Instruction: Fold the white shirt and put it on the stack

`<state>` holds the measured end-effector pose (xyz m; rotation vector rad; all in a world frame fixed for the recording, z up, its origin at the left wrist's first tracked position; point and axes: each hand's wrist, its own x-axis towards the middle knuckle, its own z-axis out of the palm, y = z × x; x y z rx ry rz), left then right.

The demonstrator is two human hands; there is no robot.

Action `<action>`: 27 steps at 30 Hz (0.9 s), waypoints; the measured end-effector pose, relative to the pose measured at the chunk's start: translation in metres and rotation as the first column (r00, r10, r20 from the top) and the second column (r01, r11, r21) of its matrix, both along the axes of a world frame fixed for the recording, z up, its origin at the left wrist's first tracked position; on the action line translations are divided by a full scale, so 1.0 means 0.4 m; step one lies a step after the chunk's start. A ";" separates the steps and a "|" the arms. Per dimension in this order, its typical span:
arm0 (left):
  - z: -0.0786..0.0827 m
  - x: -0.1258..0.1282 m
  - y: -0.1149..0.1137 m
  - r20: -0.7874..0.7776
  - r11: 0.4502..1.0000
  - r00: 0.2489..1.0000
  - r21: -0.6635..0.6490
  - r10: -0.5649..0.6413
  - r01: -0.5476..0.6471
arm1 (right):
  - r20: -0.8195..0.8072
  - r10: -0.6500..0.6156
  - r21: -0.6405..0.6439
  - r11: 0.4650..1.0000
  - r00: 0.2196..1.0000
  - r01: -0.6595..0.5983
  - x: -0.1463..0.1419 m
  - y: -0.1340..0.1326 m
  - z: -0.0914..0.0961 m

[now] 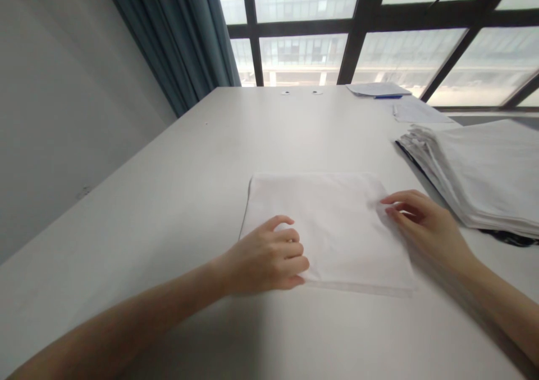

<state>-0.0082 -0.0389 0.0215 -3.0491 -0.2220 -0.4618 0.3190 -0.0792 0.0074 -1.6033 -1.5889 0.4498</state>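
Note:
A folded white cloth (337, 223) lies flat on the table in front of me, its near edge showing a second layer underneath. My left hand (269, 256) rests on its near left part, fingers curled and the thumb close to the forefinger at the near edge. At the right side of the cloth, my right hand (421, 223) pinches the edge between thumb and forefinger; the fabric is slightly creased there. The other fingers of that hand are bent and partly hidden.
To the right, a thick stack of white cloths (497, 166) lies on a black sheet (511, 238). Papers (374, 89) and a blue pen (387, 97) lie at the table's far right. A wall (76, 105) and blue curtain (185, 37) border the left side.

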 end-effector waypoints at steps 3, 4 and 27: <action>0.007 -0.003 -0.003 0.077 0.992 0.995 0.120 -0.055 0.046 | 0.011 0.006 -0.046 0.999 1.000 -0.006 0.000 -0.001 0.001; 0.010 -0.005 -0.004 0.095 0.986 0.992 0.149 -0.084 0.069 | 0.017 0.012 -0.068 0.998 1.000 -0.011 0.000 -0.002 0.002; -0.057 -0.006 0.045 0.001 0.895 1.000 -0.446 0.024 -0.021 | 0.467 0.169 0.100 0.965 0.868 -0.242 -0.016 -0.013 -0.030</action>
